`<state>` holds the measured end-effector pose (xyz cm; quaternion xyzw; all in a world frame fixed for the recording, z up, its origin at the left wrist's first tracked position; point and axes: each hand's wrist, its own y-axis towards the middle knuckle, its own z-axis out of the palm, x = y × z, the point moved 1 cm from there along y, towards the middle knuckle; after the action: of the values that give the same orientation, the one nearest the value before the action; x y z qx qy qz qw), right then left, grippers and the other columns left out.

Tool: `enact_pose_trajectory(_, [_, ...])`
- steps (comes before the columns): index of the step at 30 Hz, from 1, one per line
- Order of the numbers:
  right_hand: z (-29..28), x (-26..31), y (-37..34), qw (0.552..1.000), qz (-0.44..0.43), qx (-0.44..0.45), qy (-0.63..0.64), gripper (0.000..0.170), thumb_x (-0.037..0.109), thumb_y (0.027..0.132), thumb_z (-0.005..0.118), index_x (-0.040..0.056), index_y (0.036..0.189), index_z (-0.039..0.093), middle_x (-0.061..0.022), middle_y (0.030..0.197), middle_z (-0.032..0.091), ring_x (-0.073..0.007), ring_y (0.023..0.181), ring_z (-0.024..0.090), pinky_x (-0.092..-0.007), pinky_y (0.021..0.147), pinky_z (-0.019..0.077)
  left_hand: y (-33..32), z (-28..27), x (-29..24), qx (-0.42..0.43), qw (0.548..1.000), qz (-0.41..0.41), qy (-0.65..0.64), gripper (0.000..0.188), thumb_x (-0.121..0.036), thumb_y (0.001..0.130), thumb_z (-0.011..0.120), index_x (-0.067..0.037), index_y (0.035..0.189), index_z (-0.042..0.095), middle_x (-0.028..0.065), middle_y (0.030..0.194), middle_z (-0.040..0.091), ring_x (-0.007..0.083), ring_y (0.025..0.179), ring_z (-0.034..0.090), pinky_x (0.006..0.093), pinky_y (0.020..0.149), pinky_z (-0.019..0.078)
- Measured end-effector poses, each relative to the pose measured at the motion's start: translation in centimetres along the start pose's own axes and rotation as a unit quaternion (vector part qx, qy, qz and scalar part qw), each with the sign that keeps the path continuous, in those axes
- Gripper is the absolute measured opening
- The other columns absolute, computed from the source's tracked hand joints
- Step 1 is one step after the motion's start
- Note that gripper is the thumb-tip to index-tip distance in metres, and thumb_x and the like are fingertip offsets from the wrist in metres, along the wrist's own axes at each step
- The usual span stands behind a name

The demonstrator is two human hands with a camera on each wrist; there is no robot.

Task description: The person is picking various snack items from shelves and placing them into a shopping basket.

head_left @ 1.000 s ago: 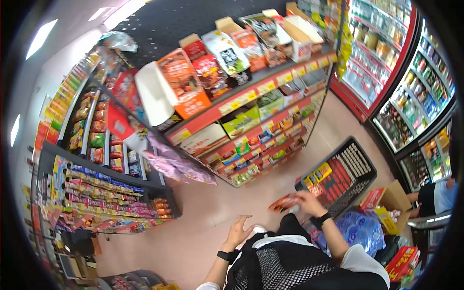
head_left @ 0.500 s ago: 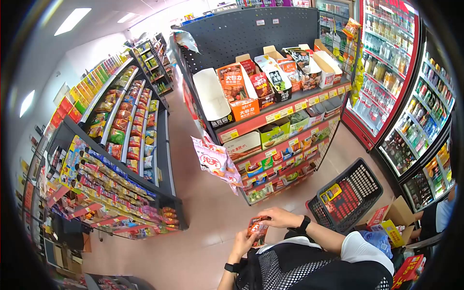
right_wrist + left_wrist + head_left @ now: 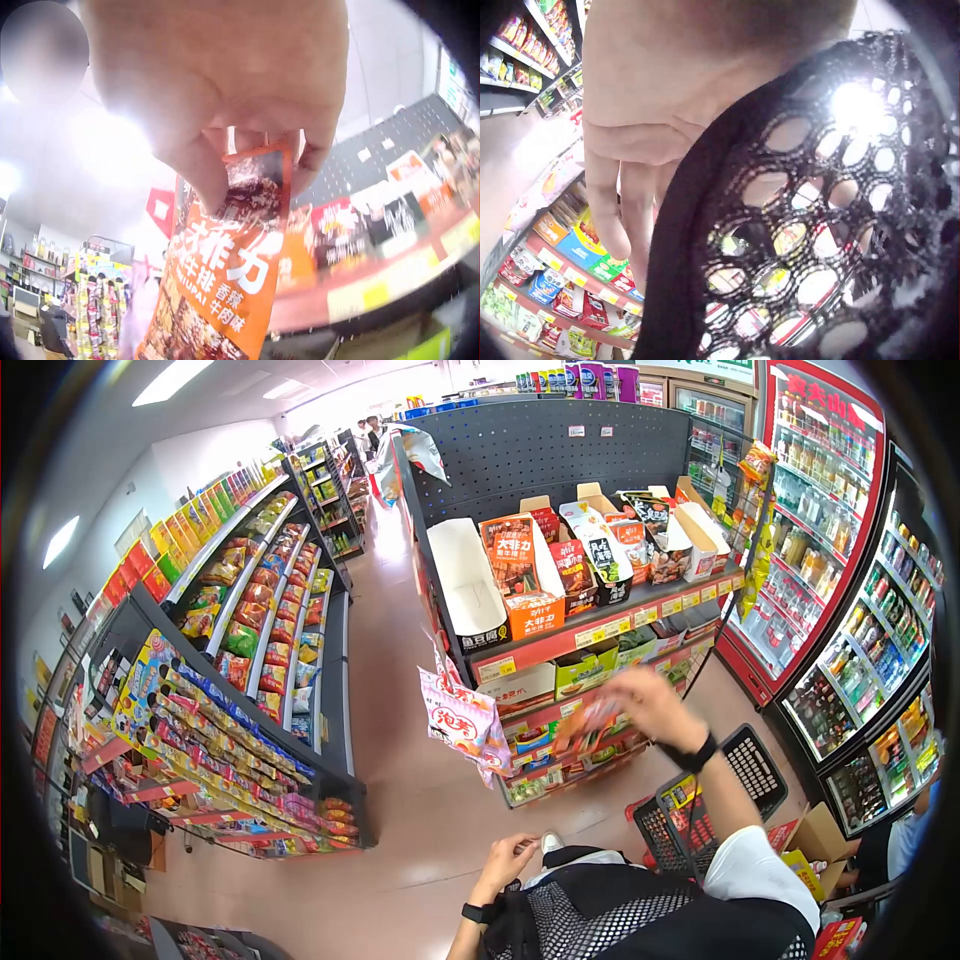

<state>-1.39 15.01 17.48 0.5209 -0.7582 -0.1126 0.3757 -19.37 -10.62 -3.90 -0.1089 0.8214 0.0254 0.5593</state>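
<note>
The shelf rack [image 3: 560, 465] stands before us, the shopping basket [image 3: 756, 765] near its end. Our left hand [image 3: 506, 862] hangs relaxed, grasping nothing. Our right hand [image 3: 655, 710] pinches the orange packet [image 3: 217, 296] by its upper part, before the rack; we best keep that grip light, clear of the shelf edge.

Orange packet [image 3: 217, 262] with white lettering.

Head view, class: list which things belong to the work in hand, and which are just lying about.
Belonging:
- right hand
- orange packet, pinched in it
- orange box with matching lettering, probably

Just about:
- pink bag, hanging
- red-framed drinks fridge
</note>
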Motion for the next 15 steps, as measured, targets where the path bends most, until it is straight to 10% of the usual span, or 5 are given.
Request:
enact_pose_trajectory(6, [-9.0,-0.4,14.0,0.982,-0.094,-0.152,-0.056,0.018,0.003,0.081,0.058,0.0022,0.098,0.062,-0.0149,0.089,0.064,-0.0312,0.083,0.06,-0.0373,0.074,0.0467,2.4,-1.8,-0.1,-0.029,0.998,-0.032,-0.049,0.02,-0.013,0.089,0.06,-0.001,0.104,0.066,0.0131,0.085,0.07,0.0185,0.078,0.069,0.0312,0.07,0.0538])
enact_pose_trajectory(15, [-5.3,-2.5,25.8,0.963,-0.202,-0.094,-0.153,0.014,0.007,0.082,0.056,0.0057,0.095,0.061,-0.0137,0.084,0.063,-0.0336,0.084,0.059,-0.0419,0.075,0.046,7.5,-1.4,-1.5,-0.051,0.998,-0.011,-0.02,0.023,-0.014,0.088,0.061,-0.001,0.105,0.065,0.0131,0.086,0.069,0.0209,0.076,0.068,0.0313,0.07,0.0532])
